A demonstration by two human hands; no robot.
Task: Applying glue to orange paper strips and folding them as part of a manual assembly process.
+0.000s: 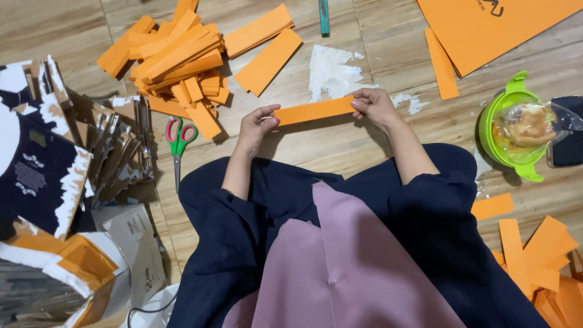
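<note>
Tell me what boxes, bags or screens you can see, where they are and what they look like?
Flattened boxes: stacked at far left, dark navy and white, orange inside.
Large orange sheet: top right corner, flat, small dark mark.
Phone: right edge beside the green bowl, dark screen.
Clear plastic bag: in that bowl, food inside.

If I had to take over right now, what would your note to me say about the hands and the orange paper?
Left hand: fingers pinch the left end of the orange strip.
Right hand: fingers pinch its right end; the strip is held flat just above the wooden floor.
Done: a heap of cut orange strips lies up-left, more strips at lower right.
Nearby: scissors lie left of the left hand, untouched; big orange sheets lie up-right, uncut.
</note>
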